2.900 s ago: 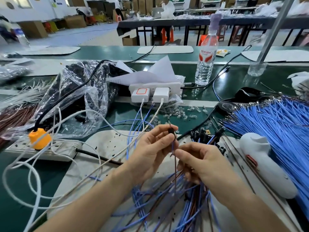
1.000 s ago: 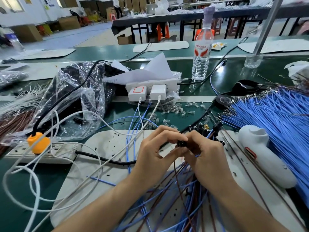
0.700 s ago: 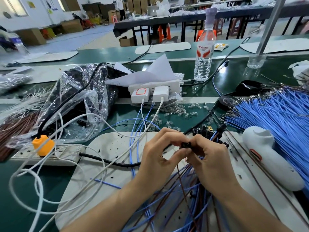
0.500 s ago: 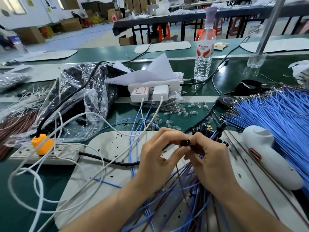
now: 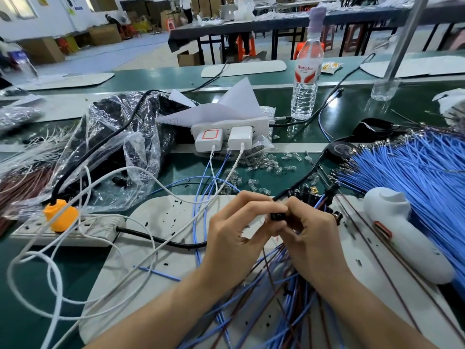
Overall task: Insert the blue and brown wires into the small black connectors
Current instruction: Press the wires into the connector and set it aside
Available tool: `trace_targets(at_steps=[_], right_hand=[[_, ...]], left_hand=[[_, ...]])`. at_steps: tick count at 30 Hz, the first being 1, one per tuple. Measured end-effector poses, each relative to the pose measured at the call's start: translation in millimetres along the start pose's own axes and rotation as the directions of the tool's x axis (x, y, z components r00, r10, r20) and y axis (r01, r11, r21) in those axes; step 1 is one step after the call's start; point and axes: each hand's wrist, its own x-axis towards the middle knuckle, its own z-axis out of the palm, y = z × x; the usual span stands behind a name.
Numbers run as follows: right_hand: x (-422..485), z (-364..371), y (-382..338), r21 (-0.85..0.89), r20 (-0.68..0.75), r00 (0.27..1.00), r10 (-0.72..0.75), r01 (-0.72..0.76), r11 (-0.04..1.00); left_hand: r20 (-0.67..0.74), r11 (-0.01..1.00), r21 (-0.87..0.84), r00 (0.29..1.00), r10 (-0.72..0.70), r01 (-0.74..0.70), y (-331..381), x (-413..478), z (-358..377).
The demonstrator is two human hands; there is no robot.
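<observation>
Pinching one black connector (image 5: 276, 216), left hand (image 5: 234, 235) and right hand (image 5: 312, 238) (one brown wire (image 5: 268, 265) possibly inserted).

Left hand (image 5: 236, 230) and right hand (image 5: 312, 238) meet over the white mat (image 5: 163, 217), both pinching one small black connector (image 5: 278, 216) at the fingertips. Loose blue and brown wires (image 5: 274, 301) lie tangled under the wrists. More black connectors (image 5: 308, 193) lie just beyond the right hand. Blue wire bundle (image 5: 415, 177) fans across the right of the worktop (image 5: 176, 170), white handheld tool (image 5: 402, 235) beside it. Orange plug (image 5: 60, 215) sits in the power strip on the left.
</observation>
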Motion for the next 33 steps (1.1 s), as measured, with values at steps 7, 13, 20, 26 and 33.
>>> trace_targets(at_steps=[7,13,20,26,33], right_hand=[[1.5,-0.5,1.6,0.037,0.017,0.999,0.048,-0.049,0.998],[1.8,-0.4,-3.5,0.080,-0.055,0.998,0.001,0.004,0.997],[0.1,7.0,-2.6,-0.028,-0.058,0.997,-0.057,0.055,0.998],[0.7,6.2,0.5,-0.028,-0.032,0.999,-0.012,0.011,1.000],[11.8,-7.3,3.0,-0.099,-0.153,0.979,0.132,-0.148,0.984]], left_hand=[[0.064,0.993,0.005,0.991,-0.117,0.117,-1.0,1.3,3.7],[0.060,0.996,0.025,0.995,-0.083,0.082,-1.0,3.3,0.2],[0.019,0.998,0.048,0.999,-0.039,0.038,-4.7,2.5,-0.1],[0.047,0.982,-0.059,0.983,-0.178,0.181,-7.8,3.5,1.9],[-0.049,0.901,-0.252,0.925,-0.377,0.354,-17.4,8.0,-3.2]])
